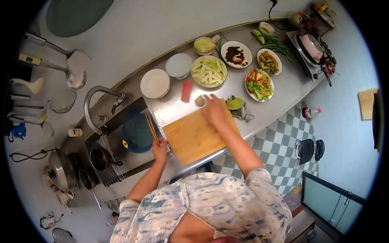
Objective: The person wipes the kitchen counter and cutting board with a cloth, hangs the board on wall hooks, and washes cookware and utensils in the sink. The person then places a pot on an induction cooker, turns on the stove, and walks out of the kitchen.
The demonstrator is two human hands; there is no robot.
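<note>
My left hand [159, 150] is closed around a pair of wooden chopsticks [151, 126], which point up beside the sink. Over the far right part of a wooden cutting board [192, 137] is my right hand [214, 110], its fingers stretched out and apart. Just left of those fingertips lies a small roundish brown lump [199, 101], whose kind I cannot make out. A red rectangular item [187, 91] rests on the counter further left. To the right of the board are green peelings or scraps [234, 103] and a crumpled grey cloth-like piece [245, 112].
A bowl of pale green strips [209, 71] stands behind the board, near two white bowls [155, 83]. Plates of cooked vegetables [259, 84] sit to the right. The sink holds a blue basin [139, 133]; a faucet [92, 106] arches over it. A stove [304, 54] is far right.
</note>
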